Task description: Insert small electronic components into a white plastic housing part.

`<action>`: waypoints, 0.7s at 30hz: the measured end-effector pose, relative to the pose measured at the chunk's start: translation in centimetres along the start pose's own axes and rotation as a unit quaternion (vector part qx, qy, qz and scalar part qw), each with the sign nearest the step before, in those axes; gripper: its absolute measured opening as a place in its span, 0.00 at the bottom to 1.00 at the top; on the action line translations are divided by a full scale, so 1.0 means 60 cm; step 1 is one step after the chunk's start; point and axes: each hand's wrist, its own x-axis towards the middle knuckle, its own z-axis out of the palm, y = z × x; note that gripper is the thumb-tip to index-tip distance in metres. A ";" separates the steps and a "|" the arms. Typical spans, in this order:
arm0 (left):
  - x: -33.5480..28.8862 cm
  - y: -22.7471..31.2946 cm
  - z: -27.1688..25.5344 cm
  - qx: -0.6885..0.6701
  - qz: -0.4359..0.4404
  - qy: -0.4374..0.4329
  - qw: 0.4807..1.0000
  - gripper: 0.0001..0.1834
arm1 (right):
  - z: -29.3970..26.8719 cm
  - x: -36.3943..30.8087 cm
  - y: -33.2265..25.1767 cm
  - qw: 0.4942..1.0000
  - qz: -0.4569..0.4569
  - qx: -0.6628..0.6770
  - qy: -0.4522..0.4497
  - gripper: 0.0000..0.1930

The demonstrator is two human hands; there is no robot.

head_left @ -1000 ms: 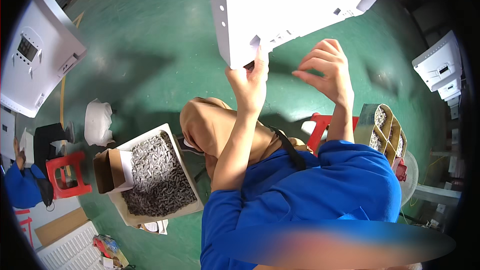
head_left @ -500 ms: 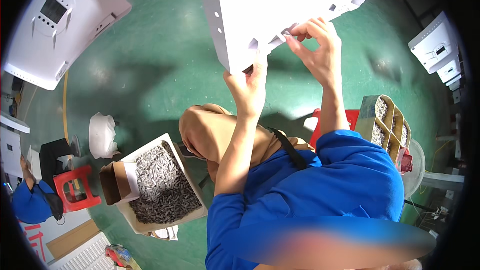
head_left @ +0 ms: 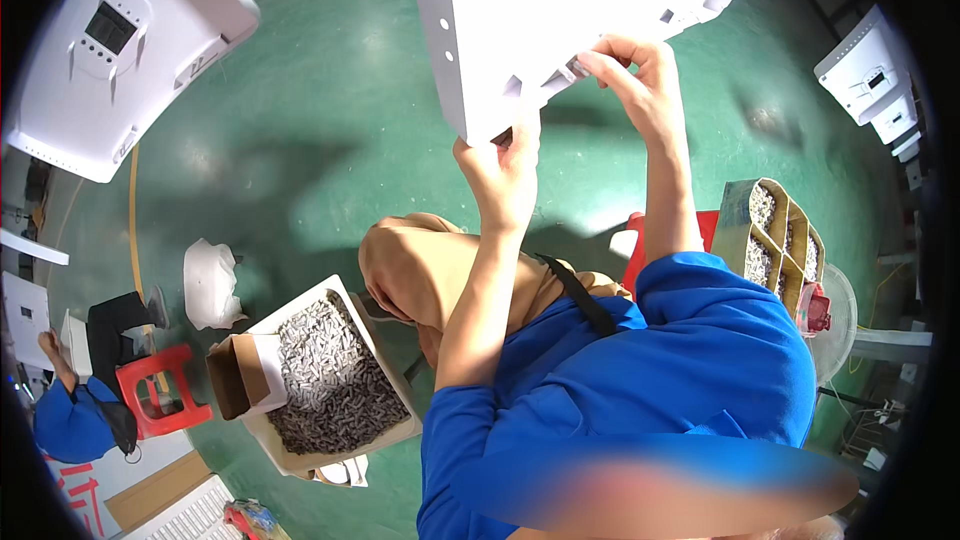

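1. The large white panel (head_left: 560, 0), apparently moulded plastic with a folded side wall, is at the top of the view, beyond the knees and over the green floor (head_left: 300, 90); its far end is cut off.
2. The left hand (head_left: 507, 175) grips its nearest corner, thumb on the upper face, the other fingers mostly hidden.
3. The right hand (head_left: 645, 90) is at the near edge, thumb and index finger pinched close; whether a small part sits between them, I cannot tell.
4. It should handle as stiff and fairly light, but awkwardly broad; the smooth face may slip, and the small edge tabs look fragile. The corner and side wall seem the safest holds.
5. The bright face turns toward the camera. The wall with at least 4 round holes faces left; the near edge slants up rightward. The long axis cannot be judged.
6. An off-white tray (head_left: 372, 443) of small grey cylindrical pieces (head_left: 330, 370) lies left of the legs.
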 end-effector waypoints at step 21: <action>-0.092 -0.108 -0.183 -0.211 -0.372 0.017 0.904 0.14 | 0.122 -0.101 0.047 0.963 -0.158 -0.177 -0.127 0.14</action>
